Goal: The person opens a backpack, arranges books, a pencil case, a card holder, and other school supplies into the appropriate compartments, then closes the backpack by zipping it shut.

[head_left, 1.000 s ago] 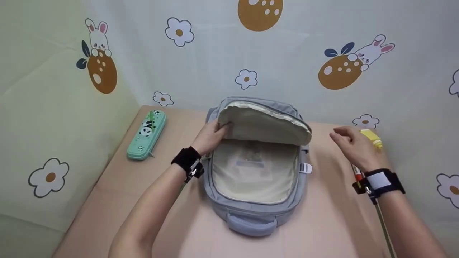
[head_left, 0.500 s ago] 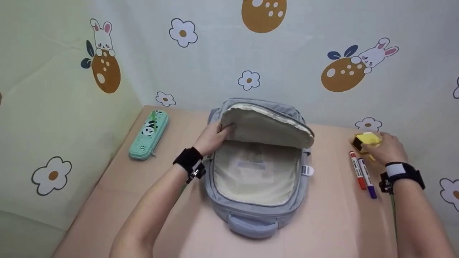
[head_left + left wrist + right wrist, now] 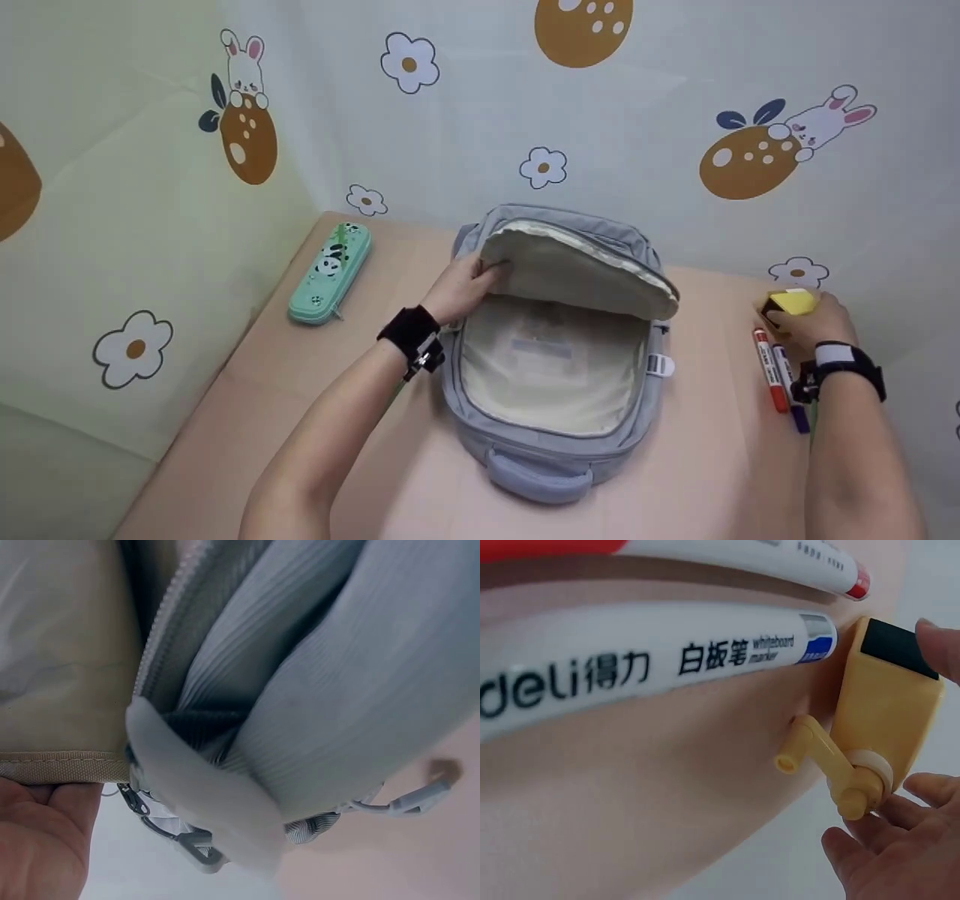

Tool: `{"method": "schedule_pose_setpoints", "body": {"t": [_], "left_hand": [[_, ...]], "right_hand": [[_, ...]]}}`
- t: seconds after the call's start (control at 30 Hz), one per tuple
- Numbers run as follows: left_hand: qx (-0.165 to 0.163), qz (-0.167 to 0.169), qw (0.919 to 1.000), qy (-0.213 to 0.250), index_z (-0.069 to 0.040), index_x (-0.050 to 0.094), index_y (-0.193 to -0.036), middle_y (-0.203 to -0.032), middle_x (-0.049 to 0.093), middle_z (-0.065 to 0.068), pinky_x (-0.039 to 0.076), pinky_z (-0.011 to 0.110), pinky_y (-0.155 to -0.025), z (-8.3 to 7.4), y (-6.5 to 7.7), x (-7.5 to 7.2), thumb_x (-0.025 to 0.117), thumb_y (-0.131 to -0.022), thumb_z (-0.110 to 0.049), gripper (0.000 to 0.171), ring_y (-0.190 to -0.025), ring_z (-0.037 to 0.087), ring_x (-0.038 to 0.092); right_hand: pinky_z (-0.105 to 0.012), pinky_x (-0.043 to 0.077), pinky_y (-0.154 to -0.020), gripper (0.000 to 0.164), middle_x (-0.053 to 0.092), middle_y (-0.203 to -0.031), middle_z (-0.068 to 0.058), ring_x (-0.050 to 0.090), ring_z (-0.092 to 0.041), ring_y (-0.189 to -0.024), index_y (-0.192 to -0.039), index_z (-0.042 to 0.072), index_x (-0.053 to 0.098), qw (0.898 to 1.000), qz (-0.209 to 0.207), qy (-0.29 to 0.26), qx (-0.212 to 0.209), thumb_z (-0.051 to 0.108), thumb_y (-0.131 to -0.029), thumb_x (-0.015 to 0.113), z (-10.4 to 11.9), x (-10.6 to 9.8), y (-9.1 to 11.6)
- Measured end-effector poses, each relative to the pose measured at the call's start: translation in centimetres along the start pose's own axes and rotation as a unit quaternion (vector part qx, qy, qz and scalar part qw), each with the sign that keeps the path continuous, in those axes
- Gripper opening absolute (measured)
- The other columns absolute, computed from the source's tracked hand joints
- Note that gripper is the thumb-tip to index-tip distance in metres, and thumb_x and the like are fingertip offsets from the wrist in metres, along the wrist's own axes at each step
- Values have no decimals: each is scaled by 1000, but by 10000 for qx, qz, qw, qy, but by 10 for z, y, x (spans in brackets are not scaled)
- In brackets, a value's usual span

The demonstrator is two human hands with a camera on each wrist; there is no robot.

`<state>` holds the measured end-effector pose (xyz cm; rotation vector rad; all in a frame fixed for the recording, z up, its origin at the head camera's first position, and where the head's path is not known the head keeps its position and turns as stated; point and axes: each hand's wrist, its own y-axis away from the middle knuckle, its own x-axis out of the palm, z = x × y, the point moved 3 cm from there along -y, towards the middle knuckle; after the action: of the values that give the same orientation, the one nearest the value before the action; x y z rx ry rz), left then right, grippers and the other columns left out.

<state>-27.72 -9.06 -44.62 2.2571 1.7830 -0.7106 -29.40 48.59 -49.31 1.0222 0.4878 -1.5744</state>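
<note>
Pale, faintly creased walls (image 3: pixel 480 112) meet at an angle behind a pinkish worktop (image 3: pixel 720 427); printed across them are flowers (image 3: pixel 409 64), rabbits (image 3: pixel 245 73) and spotted fruit (image 3: pixel 250 146) (brownish orange, some with dark leaves (image 3: pixel 217 91)).

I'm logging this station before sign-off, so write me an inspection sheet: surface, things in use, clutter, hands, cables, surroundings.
Surface: peach tabletop; no spill seen.
Backpack: lying open, flap raised.
Yellow box: at the tabletop's right side, crank attached; whether lifted, cannot tell.
Clutter: pencil case left of the backpack; red marker and purple marker side by side near the yellow box.
Left hand: holding the flap's edge.
Right hand: fingers and thumb around the yellow box.
Cables: thin green cable at each wrist; no snag seen.
Surroundings: pale wall covering printed with rabbits and flowers.
</note>
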Motion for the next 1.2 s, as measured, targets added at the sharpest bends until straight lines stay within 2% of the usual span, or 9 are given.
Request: {"method": "schedule_pose_setpoints", "body": {"t": [0.13, 0.23, 0.5, 0.7, 0.87, 0.97, 1.03, 1.13, 1.2], "left_hand": [[70, 7, 10000, 17, -13, 64, -134, -132, 65, 5, 46, 37, -104, 0, 0, 1, 57, -105, -35, 37, -118, 17, 60], [77, -10, 10000, -47, -13, 62, -137, -136, 63, 5, 43, 36, -108, 0, 1, 1, 57, -105, -34, 38, -124, 17, 58], [21, 25, 10000, 14, -13, 61, -139, -138, 63, 5, 44, 35, -107, 2, 1, 4, 57, -105, -31, 38, -124, 17, 59], [13, 10, 10000, 71, -16, 57, -144, -142, 60, 5, 42, 36, -109, 0, 2, 1, 58, -105, -33, 43, -129, 19, 56], [39, 6, 10000, 21, -17, 58, -144, -142, 60, 4, 42, 36, -109, -3, 0, -1, 58, -105, -36, 43, -129, 19, 57], [-22, 21, 10000, -20, -16, 62, -137, -131, 65, 2, 47, 35, -100, -3, 1, -2, 57, -105, -38, 40, -115, 17, 61], [-70, 27, 10000, -12, -15, 65, -130, -117, 66, 2, 48, 33, -89, -4, 1, -2, 57, -105, -40, 36, -101, 17, 61], [-131, 63, 9999, -26, -12, 65, -117, -90, 57, 2, 44, 34, -72, -4, 1, -1, 56, -105, -42, 33, -77, 18, 54], [-148, 88, 9998, -23, -12, 64, -113, -82, 51, 3, 41, 34, -68, -3, 1, 0, 56, -105, -42, 33, -71, 18, 51]], "right_hand": [[-71, 35, -105, 89, 33, -140, -46, 38, -60, -126, -150, -18, 16, 10000, -28, 17, -17, 28, -94, 68, -2, 2, -4], [-72, 35, -104, 89, 34, -137, -46, 38, -60, -124, -150, -18, 18, 9999, -6, 111, 10, 26, -92, 70, -3, 4, -6], [-72, 37, -100, 86, 38, -130, -45, 41, -60, -117, -145, -21, 21, 9991, -131, 360, -161, 26, -92, 69, -5, 3, -3], [-70, 40, -97, 87, 36, -131, -43, 42, -57, -115, -145, -19, 21, 9981, -545, 282, -56, 31, -93, 69, 3, -2, 1], [-70, 39, -100, 88, 35, -137, -43, 40, -58, -121, -150, -15, 21, 9952, -922, 163, -288, 35, -94, 68, 13, -15, 8], [-69, 36, -103, 87, 36, -139, -42, 40, -57, -124, -152, -14, 23, 9918, -1091, 55, -657, 33, -95, 69, 24, -20, 13], [-68, 37, -103, 87, 38, -139, -41, 42, -55, -123, -152, -12, 24, 9886, -1182, -16, -931, 35, -95, 69, 33, -22, 19], [-63, 41, -100, 87, 42, -138, -38, 45, -50, -119, -153, -10, 26, 9812, -1341, -137, -1384, 35, -94, 71, 47, -24, 34], [-60, 42, -98, 87, 43, -140, -35, 45, -47, -119, -155, -7, 26, 9761, -1418, -213, -1635, 34, -94, 72, 56, -23, 50]]}}
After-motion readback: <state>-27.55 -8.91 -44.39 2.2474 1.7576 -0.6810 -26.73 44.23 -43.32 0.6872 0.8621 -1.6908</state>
